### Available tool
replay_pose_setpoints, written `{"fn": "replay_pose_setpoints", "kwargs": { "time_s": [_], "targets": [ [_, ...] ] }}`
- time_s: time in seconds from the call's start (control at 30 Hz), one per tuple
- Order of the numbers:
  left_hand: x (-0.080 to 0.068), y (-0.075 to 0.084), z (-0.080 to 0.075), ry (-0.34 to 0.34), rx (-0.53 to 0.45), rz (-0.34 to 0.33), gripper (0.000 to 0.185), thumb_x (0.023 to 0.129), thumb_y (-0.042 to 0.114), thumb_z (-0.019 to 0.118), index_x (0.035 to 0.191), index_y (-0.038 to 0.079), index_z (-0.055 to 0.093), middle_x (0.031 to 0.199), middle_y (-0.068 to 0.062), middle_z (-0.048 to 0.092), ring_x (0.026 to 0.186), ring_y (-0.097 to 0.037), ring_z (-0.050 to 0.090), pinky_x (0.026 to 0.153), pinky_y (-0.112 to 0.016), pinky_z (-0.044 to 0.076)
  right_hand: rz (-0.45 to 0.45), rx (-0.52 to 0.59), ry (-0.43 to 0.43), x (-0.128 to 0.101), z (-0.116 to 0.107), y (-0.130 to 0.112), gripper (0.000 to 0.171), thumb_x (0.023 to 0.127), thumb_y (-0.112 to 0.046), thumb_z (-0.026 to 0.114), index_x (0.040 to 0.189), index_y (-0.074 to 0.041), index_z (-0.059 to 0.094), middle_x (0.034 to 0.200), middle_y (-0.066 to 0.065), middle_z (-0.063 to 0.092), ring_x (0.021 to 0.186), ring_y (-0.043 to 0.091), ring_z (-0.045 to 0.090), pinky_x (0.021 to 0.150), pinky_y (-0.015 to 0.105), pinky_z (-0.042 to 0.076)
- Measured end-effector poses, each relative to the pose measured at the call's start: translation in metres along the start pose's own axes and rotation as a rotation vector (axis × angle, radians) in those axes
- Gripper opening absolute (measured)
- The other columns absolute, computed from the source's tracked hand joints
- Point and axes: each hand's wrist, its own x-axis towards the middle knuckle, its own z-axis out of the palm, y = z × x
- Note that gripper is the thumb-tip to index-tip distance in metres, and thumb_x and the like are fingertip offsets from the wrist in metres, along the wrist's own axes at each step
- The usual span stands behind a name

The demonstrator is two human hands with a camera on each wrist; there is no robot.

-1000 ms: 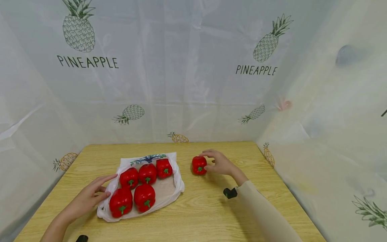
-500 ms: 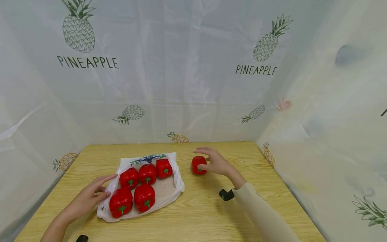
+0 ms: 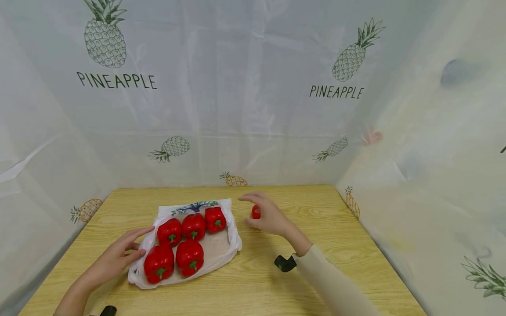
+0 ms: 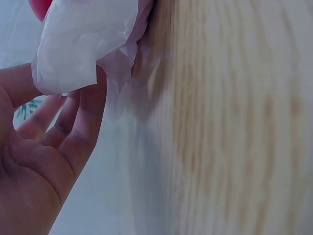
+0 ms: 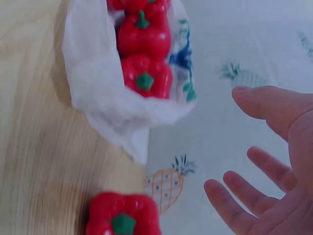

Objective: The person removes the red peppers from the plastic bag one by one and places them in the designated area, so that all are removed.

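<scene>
Several red bell peppers (image 3: 189, 258) with green stems sit in a white plastic bag (image 3: 221, 254), its rim rolled outward. My left hand (image 3: 116, 256) holds the bag's left edge; in the left wrist view, plastic (image 4: 88, 46) covers its fingertips. To the right of the bag, a single bell pepper (image 3: 256, 212) stands on the table, mostly hidden in the head view behind my right hand (image 3: 269, 217). That hand hovers with thumb and fingers spread and nothing between them. In the right wrist view, the loose pepper (image 5: 124, 215) is apart from the fingers (image 5: 247, 193).
A yellow wood-grain table (image 3: 221, 294) lies beneath everything. Pale curtains with pineapple prints (image 3: 237, 87) hang behind it and at both sides. Black camera mounts (image 3: 285, 263) stick out from the wrists.
My right hand has moved left from beside the loose pepper to in front of it, and the pepper has stayed in place. The left hand and the bag have kept still.
</scene>
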Motion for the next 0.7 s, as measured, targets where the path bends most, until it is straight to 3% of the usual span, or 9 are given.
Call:
{"fn": "replay_pose_setpoints", "kwargs": {
  "time_s": [0.13,0.23,0.37,0.57,0.7],
  "targets": [
    [0.001,0.001,0.001,-0.002,0.004,-0.003,0.062,0.101,0.005,0.07,0.159,0.011,0.047,0.155,-0.025,0.047,0.105,-0.003,0.065,0.082,-0.024,0.058,-0.016,0.035,-0.021,0.002,0.008,-0.01,0.062,0.091,-0.011,0.086,0.147,-0.013,0.061,0.148,0.008,0.057,0.12,0.023,0.058,0.094,0.043,0.057],
    [0.001,0.001,0.001,-0.003,0.007,-0.013,0.062,0.101,0.006,0.071,0.159,0.011,0.048,0.155,-0.025,0.047,0.106,-0.005,0.066,0.082,-0.024,0.058,-0.003,0.095,-0.047,0.003,0.014,-0.017,0.063,0.091,-0.01,0.085,0.149,-0.014,0.06,0.149,0.007,0.054,0.119,0.022,0.057,0.088,0.043,0.059],
    [0.001,0.001,0.001,-0.002,0.01,-0.027,0.062,0.101,0.005,0.07,0.159,0.012,0.048,0.155,-0.025,0.047,0.106,-0.005,0.066,0.083,-0.023,0.058,0.01,0.138,-0.07,0.004,0.022,-0.025,0.064,0.092,-0.012,0.085,0.15,-0.015,0.059,0.15,0.006,0.052,0.133,0.023,0.053,0.096,0.043,0.058],
    [0.002,-0.001,0.001,-0.002,0.004,-0.021,0.063,0.102,0.005,0.07,0.16,0.012,0.047,0.155,-0.023,0.047,0.105,-0.004,0.066,0.082,-0.024,0.059,0.016,0.161,-0.089,0.007,0.032,-0.033,0.067,0.092,-0.01,0.085,0.152,-0.02,0.058,0.151,0.004,0.051,0.136,0.024,0.053,0.097,0.036,0.056],
    [0.002,-0.001,0.001,0.0,0.004,-0.007,0.063,0.102,0.004,0.069,0.16,0.012,0.047,0.154,-0.024,0.047,0.105,-0.001,0.065,0.082,-0.024,0.059,0.018,0.204,-0.109,0.008,0.037,-0.035,0.067,0.092,-0.008,0.084,0.152,-0.021,0.057,0.152,0.004,0.05,0.137,0.028,0.053,0.099,0.043,0.057]
  ]
}}
